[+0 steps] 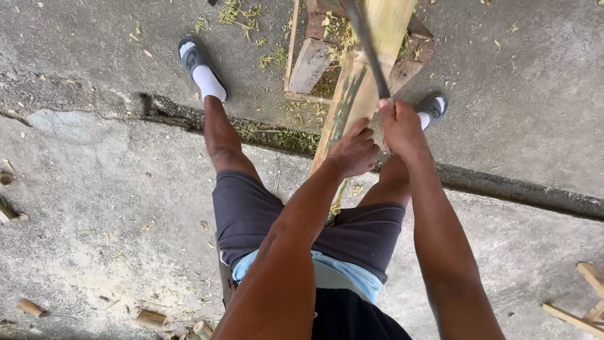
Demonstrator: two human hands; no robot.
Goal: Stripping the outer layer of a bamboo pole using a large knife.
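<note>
Over a cracked concrete floor (94, 189), near its far edge: long split bamboo pole (362, 88) slanting up from between the legs onto a rough wooden block stand (311, 63). Left hand (355, 151) closed around the pole's near section, knuckles up. Right hand (399, 126) clenched on the handle of a dark long-bladed knife (368, 47), blade laid along the pole's upper face, touching it. Green shavings (242, 16) scattered around the stand and along the crack. Grey slides over white socks, one foot (201, 69) left of the stand, the other (431, 107) just right of the pole. Short bamboo offcuts (151, 317) at the floor's near edge; pale wooden frame (582, 302) at the near right corner.
</note>
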